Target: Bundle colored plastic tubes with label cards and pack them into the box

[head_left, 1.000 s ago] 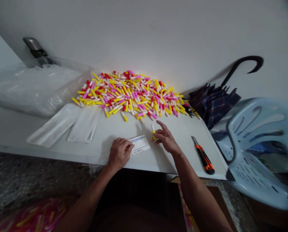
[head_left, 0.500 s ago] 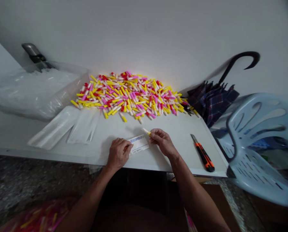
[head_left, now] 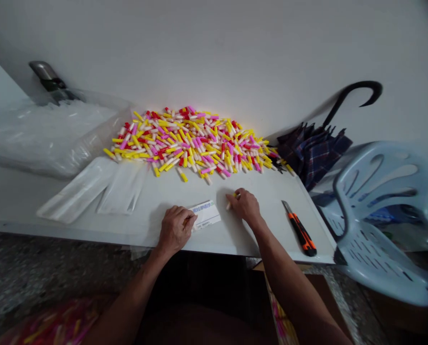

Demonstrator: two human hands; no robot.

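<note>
Head view: the right hand (head_left: 245, 207) pinches a yellow plastic tube (head_left: 229, 205) between its fingertips (head_left: 235, 196).

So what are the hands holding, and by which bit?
The right hand pinches a small yellow-and-white tube in its fingers, near the middle. The left hand lies over the end of a white printed card; I can't tell if it grips it.
</note>
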